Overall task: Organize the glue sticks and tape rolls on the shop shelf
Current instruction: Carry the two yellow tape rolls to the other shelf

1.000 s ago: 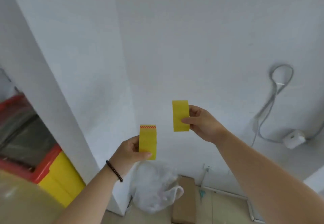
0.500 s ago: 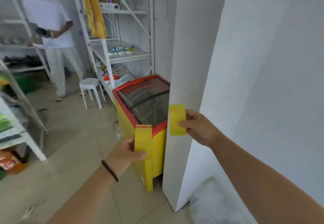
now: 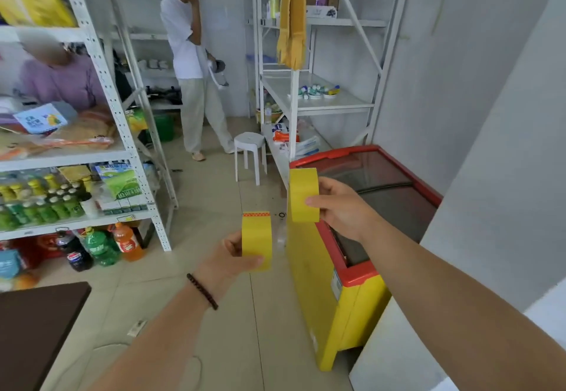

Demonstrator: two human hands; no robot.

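Note:
My left hand point(image 3: 231, 254) grips a yellow tape roll point(image 3: 256, 239) with a red dotted strip on its top edge, held edge-on at chest height. A little higher and to the right, my right hand point(image 3: 343, 210) holds a second yellow tape roll point(image 3: 303, 196). Both rolls hang in the air over the tiled floor. Ahead stands a white metal shelf point(image 3: 332, 104) with a cluster of small glue sticks point(image 3: 317, 91) lying on its middle board.
A yellow and red chest freezer point(image 3: 346, 256) stands right below my right hand. A white stool point(image 3: 249, 153) stands before the shelf. One person stands in the aisle point(image 3: 191, 62), another behind the left rack of bottles point(image 3: 76, 157). A white wall point(image 3: 505, 161) rises at right; a dark tabletop point(image 3: 33, 326) lies lower left.
My view has swung left from the bare white wall to the shop aisle and shelves. Both hands keep the same grip on their tape rolls.

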